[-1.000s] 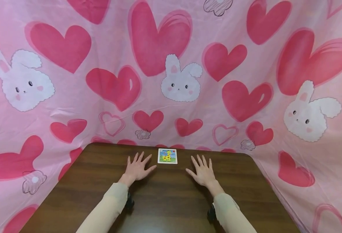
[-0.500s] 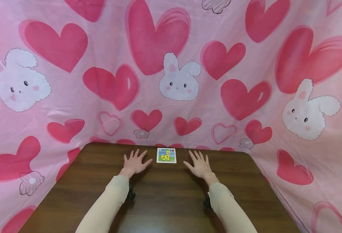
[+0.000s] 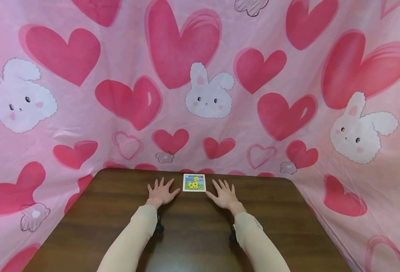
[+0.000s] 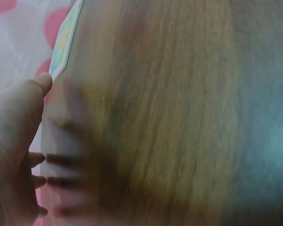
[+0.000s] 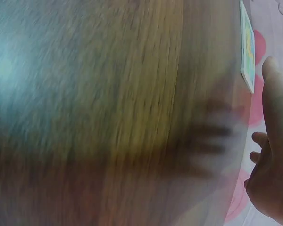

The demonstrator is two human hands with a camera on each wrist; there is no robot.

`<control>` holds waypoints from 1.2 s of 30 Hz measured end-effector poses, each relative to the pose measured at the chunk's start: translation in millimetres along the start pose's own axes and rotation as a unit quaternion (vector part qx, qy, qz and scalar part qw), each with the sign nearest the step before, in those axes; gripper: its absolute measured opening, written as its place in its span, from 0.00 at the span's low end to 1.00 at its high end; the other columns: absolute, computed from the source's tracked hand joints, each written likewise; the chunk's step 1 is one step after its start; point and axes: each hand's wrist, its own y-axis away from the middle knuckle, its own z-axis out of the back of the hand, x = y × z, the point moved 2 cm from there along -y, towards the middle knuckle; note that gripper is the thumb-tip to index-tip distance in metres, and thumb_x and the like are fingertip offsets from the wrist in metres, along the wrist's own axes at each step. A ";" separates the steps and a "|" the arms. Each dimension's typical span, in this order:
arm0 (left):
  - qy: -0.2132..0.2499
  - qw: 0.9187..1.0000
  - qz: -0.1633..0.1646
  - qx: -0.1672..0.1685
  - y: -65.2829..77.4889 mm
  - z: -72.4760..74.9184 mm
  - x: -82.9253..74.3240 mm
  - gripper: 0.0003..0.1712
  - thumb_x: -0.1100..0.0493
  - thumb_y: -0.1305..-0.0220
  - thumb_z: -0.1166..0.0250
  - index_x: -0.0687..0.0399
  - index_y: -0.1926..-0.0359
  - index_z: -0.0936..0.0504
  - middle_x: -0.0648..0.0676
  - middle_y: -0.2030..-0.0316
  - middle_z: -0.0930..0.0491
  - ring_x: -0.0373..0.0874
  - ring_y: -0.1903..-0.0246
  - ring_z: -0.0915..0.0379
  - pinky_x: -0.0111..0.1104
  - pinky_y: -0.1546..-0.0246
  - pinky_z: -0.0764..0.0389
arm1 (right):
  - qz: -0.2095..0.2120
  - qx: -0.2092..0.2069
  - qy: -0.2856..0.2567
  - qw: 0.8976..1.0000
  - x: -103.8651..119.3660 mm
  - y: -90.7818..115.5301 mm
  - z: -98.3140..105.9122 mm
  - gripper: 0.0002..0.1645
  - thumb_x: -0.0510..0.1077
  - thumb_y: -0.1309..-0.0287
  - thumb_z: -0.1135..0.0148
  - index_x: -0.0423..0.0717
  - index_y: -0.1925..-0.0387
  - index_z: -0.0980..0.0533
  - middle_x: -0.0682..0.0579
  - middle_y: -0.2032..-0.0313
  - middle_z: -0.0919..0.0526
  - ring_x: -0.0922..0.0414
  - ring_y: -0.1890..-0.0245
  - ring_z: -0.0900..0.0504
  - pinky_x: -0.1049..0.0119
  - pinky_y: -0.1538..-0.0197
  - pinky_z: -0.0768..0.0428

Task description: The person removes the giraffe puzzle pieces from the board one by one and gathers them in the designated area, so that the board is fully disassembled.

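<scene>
A small square picture puzzle or card (image 3: 194, 183) with a white border and a yellow giraffe lies face up near the far edge of the table. To its left my left hand (image 3: 162, 192) is spread, palm down, with the thumb pointing at it. On the other side my right hand (image 3: 223, 194) is spread too, its thumb close to the lower right corner. Both wrist views show the white-edged square (image 4: 63, 42) past the thumb, and neither hand grips it. Whether the palms touch the table cannot be told.
The dark wooden table (image 3: 196, 234) has rounded far corners. Behind it and along both sides hangs a pink cloth (image 3: 132, 56) with red hearts and white rabbits. A dark device (image 3: 159, 226) sits under each wrist.
Both hands have drawn inward toward the giraffe square, the right one more clearly. The square stays where it was on the table, while the head view has shifted slightly.
</scene>
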 end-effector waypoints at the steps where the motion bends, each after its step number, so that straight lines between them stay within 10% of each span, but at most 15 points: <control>1: -0.002 1.000 0.001 0.001 -0.2 -1.5 -1.1 0.44 0.32 0.22 0.46 0.47 0.15 0.35 0.73 0.15 0.46 0.79 0.14 0.57 0.78 0.19 0.61 | 0.000 0.002 -0.001 1.000 1.8 -0.9 -1.7 0.50 0.72 0.21 0.49 0.48 0.13 0.41 0.34 0.14 0.40 0.32 0.12 0.47 0.26 0.14 0.55; 10: -0.014 1.000 -0.009 -0.001 -7.1 -5.2 -16.5 0.44 0.31 0.22 0.45 0.44 0.14 0.35 0.71 0.14 0.47 0.77 0.13 0.59 0.76 0.17 0.62 | 0.002 -0.057 -0.017 0.998 18.9 -13.3 -8.7 0.41 0.62 0.18 0.45 0.44 0.17 0.34 0.33 0.18 0.33 0.31 0.15 0.40 0.25 0.16 0.47; 36: -0.060 0.994 -0.087 0.014 -17.2 -31.1 -35.8 0.45 0.35 0.18 0.46 0.60 0.16 0.36 0.60 0.15 0.37 0.62 0.13 0.48 0.70 0.16 0.49 | 0.005 -0.005 0.002 1.000 43.9 -23.5 -28.5 0.40 0.54 0.18 0.41 0.39 0.17 0.35 0.37 0.16 0.35 0.35 0.13 0.42 0.27 0.15 0.45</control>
